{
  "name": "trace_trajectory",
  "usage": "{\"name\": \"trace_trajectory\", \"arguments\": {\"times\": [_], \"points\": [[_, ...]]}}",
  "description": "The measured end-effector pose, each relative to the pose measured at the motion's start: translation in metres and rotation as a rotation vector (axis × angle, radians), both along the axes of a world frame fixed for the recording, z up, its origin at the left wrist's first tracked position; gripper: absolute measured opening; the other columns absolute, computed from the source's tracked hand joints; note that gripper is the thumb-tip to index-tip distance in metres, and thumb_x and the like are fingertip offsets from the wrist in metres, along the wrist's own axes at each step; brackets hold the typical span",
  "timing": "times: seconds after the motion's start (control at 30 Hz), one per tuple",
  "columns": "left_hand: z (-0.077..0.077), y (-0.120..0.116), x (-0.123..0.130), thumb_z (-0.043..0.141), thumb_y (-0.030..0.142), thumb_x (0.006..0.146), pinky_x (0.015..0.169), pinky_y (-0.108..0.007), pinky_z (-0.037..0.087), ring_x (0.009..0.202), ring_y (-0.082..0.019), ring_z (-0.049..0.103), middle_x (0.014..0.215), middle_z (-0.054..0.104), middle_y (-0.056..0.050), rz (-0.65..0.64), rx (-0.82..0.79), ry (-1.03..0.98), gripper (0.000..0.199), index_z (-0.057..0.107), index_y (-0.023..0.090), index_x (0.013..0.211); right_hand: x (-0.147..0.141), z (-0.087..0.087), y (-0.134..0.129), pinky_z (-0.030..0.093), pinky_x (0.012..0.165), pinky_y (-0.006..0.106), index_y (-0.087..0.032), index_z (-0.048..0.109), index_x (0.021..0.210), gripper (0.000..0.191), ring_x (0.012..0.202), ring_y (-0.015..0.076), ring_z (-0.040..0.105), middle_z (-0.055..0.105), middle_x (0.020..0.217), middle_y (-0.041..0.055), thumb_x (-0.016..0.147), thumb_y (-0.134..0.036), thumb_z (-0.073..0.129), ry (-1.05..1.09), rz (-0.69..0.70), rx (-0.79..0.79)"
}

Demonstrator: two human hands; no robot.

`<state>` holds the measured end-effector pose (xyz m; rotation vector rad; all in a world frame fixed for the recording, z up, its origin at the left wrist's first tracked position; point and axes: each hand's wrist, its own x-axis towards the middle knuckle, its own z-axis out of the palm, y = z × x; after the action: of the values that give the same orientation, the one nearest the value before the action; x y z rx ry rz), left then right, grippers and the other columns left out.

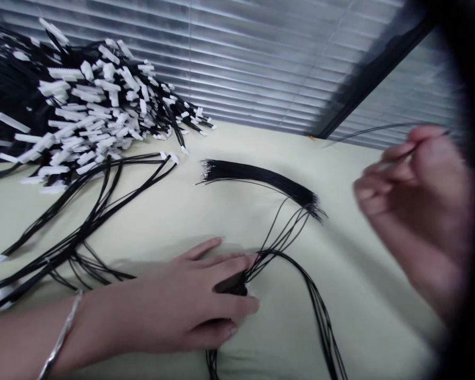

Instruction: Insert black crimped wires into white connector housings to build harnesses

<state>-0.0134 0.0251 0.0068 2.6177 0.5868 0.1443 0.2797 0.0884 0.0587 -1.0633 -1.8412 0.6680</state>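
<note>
Left fingers (233, 305) over black wires (314, 292); right fingers (380, 186) raised, pinching thin wire (376, 128).

Wiring workshop, heaped connector cables (91, 113), bundled wires (257, 176), pale table (201, 214)

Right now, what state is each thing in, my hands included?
Left hand: palm down, fingers spread around a dark piece
Right hand: raised, blurred, pinching
Thin wire: held up, bowed
Short wire bundle: lying gathered, slightly curved
Wires beside the left hand: bent, loose
White-ended cables: heaped
Bracelet: worn
Blinds: lowered
</note>
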Motion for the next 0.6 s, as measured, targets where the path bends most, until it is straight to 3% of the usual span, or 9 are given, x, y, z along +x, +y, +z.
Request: {"name": "trace_trajectory", "arguments": {"times": [0.03, 0.07, 0.17, 0.27, 0.4, 0.6], "points": [[0.000, 0.000, 0.000, 0.043, 0.032, 0.100, 0.121, -0.049, 0.022, 0.145, -0.023, 0.031, 0.146, 0.047, -0.010, -0.004, 0.005, 0.007, 0.027, 0.055, 0.030, 0.125, -0.013, -0.010, -0.016, 0.051, 0.067, 0.013, -0.039, 0.064, 0.107, 0.023, 0.078, 0.0070, 0.064, 0.067, 0.098, -0.0024, 0.101, -0.045, 0.043, 0.302, -0.008, -0.191], [0.000, 0.000, 0.000, 0.042, 0.032, 0.100, 0.121, -0.050, 0.023, 0.146, -0.023, 0.031, 0.145, 0.047, -0.011, -0.008, 0.011, 0.014, 0.027, 0.055, 0.030, 0.125, -0.026, -0.020, -0.032, 0.050, 0.058, 0.011, -0.035, 0.068, 0.096, 0.012, 0.067, 0.0059, 0.063, 0.068, 0.089, -0.0037, 0.093, -0.044, 0.060, 0.463, 0.051, -0.337], [-0.001, 0.000, 0.000, 0.042, 0.032, 0.100, 0.121, -0.051, 0.024, 0.146, -0.023, 0.030, 0.140, 0.052, -0.011, -0.019, 0.023, 0.022, 0.027, 0.054, 0.030, 0.124, -0.056, -0.040, -0.065, 0.052, 0.053, 0.009, -0.031, 0.071, 0.086, 0.006, 0.057, 0.0044, 0.062, 0.070, 0.076, -0.0063, 0.084, -0.026, 0.074, 0.453, 0.233, -0.510], [-0.003, -0.001, 0.000, 0.043, 0.030, 0.100, 0.121, -0.050, 0.024, 0.146, -0.023, 0.029, 0.134, 0.057, -0.011, -0.024, 0.037, 0.012, 0.025, 0.056, 0.028, 0.122, -0.067, -0.052, -0.078, 0.056, 0.061, 0.013, -0.027, 0.073, 0.084, 0.014, 0.063, 0.0065, 0.066, 0.073, 0.079, -0.0046, 0.081, -0.014, 0.074, 0.305, 0.247, -0.359], [-0.006, -0.001, 0.000, 0.044, 0.030, 0.099, 0.122, -0.050, 0.022, 0.146, -0.023, 0.030, 0.138, 0.054, -0.010, -0.028, 0.054, -0.011, 0.028, 0.053, 0.028, 0.126, -0.063, -0.060, -0.077, 0.057, 0.070, 0.012, -0.025, 0.075, 0.086, 0.017, 0.073, 0.0085, 0.071, 0.075, 0.079, -0.0032, 0.078, -0.009, 0.075, 0.204, 0.133, -0.174], [-0.008, -0.002, -0.001, 0.041, 0.029, 0.100, 0.122, -0.050, 0.021, 0.147, -0.021, 0.027, 0.143, 0.049, -0.008, -0.029, 0.054, 0.004, 0.031, 0.051, 0.029, 0.129, -0.062, -0.056, -0.078, 0.058, 0.063, 0.013, -0.023, 0.077, 0.088, 0.018, 0.071, 0.0113, 0.072, 0.076, 0.082, -0.0008, 0.081, -0.008, 0.071, 0.090, 0.156, -0.221]]}}
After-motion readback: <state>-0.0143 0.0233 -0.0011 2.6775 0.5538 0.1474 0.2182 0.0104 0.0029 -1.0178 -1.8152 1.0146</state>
